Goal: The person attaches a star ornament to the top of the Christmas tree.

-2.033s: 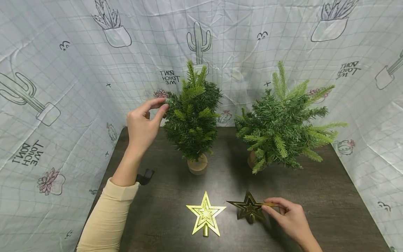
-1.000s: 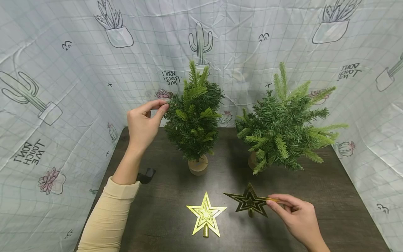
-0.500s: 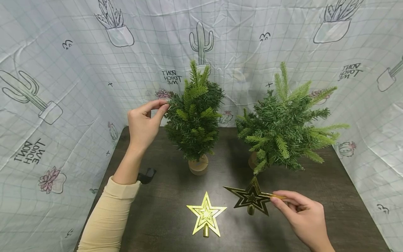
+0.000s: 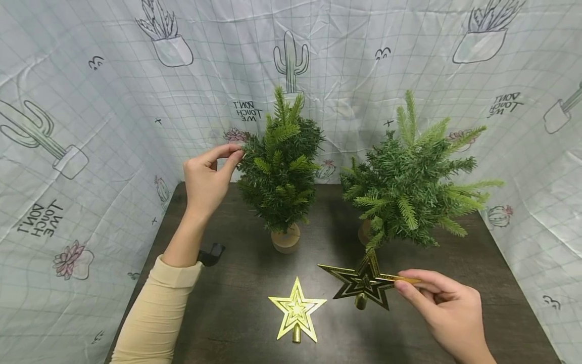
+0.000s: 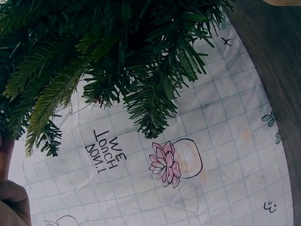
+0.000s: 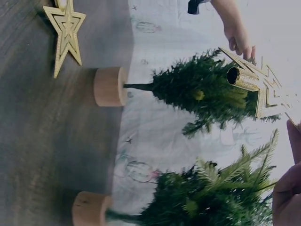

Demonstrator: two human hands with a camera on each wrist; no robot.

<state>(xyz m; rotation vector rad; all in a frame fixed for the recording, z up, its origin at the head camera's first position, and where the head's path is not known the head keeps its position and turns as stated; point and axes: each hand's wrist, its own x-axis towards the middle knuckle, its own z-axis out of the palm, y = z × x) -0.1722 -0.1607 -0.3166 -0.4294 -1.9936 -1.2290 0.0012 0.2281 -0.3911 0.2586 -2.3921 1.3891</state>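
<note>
My left hand [image 4: 204,184] pinches a branch tip at the left side of a small artificial Christmas tree [image 4: 282,172] on a round wooden base. In the left wrist view, part of that hand [image 5: 13,202] shows at the left edge, below the tree's branches [image 5: 155,94]. Finger and thumb of my right hand [image 4: 452,311] hold a gold star tree topper [image 4: 365,282] by one point, above the tabletop. The right wrist view shows this topper's hollow socket [image 6: 244,79]. A second gold star topper [image 4: 297,307] lies flat on the table, left of the held one.
Another small artificial tree [image 4: 409,187], with wider branches, stands at the right on a wooden base [image 6: 89,209]. The dark wooden table [image 4: 245,283] is enclosed by a white cactus-print cloth [image 4: 336,60]. A black strap [image 4: 212,254] sticks out by the left wrist.
My right hand has raised its star topper off the table and moved slightly right and up. My left finger and thumb have come together on the branch tip, then kept still.
</note>
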